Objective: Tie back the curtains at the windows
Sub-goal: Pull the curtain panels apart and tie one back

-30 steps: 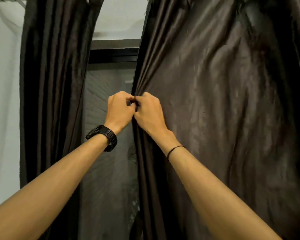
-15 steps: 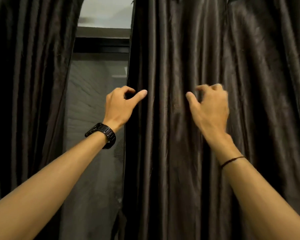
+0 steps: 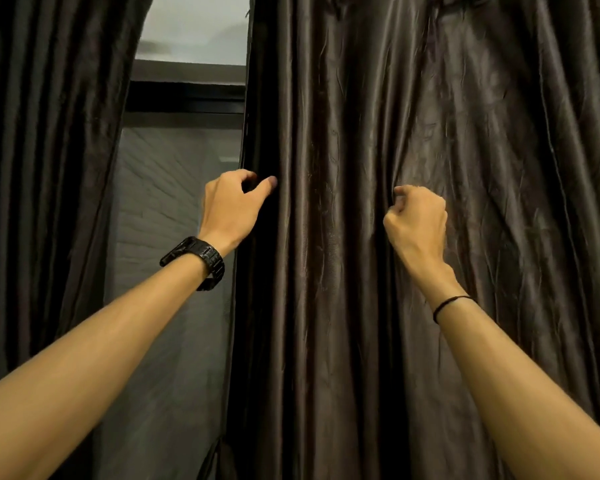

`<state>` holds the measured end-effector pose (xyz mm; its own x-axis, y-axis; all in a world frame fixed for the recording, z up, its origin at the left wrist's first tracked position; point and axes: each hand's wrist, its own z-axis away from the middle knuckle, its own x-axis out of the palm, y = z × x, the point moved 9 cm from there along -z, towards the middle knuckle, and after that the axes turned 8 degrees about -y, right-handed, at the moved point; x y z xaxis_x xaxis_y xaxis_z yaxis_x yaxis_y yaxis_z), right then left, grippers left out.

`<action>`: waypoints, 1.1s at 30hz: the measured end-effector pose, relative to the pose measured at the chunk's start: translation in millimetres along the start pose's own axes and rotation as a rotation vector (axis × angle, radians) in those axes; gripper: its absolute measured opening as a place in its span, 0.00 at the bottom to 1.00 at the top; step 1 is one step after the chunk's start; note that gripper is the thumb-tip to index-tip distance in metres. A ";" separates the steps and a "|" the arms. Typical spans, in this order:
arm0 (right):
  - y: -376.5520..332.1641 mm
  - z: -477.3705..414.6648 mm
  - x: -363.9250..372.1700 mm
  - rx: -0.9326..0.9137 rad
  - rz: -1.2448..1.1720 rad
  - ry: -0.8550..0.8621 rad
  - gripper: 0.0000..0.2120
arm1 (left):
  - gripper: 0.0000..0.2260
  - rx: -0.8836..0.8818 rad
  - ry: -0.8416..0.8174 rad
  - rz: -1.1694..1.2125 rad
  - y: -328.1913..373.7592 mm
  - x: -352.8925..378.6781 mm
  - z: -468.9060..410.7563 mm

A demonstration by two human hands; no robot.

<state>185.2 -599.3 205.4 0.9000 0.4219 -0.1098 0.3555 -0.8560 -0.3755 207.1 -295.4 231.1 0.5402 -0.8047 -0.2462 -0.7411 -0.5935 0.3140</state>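
At the window (image 3: 174, 174), the left hand (image 3: 227, 211) pinches the inner edge of the dark right curtain (image 3: 361, 133), while the right hand (image 3: 418, 220) is fisted around a fold farther right.

We see two dark brown satin curtains hanging in vertical folds. The right curtain (image 3: 430, 133) fills the frame from 12 to 6 o'clock and rightward, creased and glossy, with its inner edge near centre. The left curtain (image 3: 49, 168) hangs at 9 o'clock. They are apart, and neither is tied back.
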 end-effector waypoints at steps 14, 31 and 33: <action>-207.6 49.4 83.9 -0.430 -0.392 -0.306 0.10 | 0.19 -0.027 -0.002 0.027 -24.0 -56.9 24.2; 15.4 32.4 4.3 0.070 -0.102 -0.097 0.39 | 0.31 -0.011 0.016 -0.098 -18.6 0.7 24.1; 28.3 32.2 24.1 0.081 -0.190 -0.200 0.38 | 0.29 -0.016 -0.003 -0.128 -19.9 8.1 23.9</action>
<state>208.8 -603.7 162.4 0.7488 0.6297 -0.2070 0.4842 -0.7329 -0.4779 216.7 -289.8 201.0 0.6289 -0.7224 -0.2876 -0.6599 -0.6915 0.2940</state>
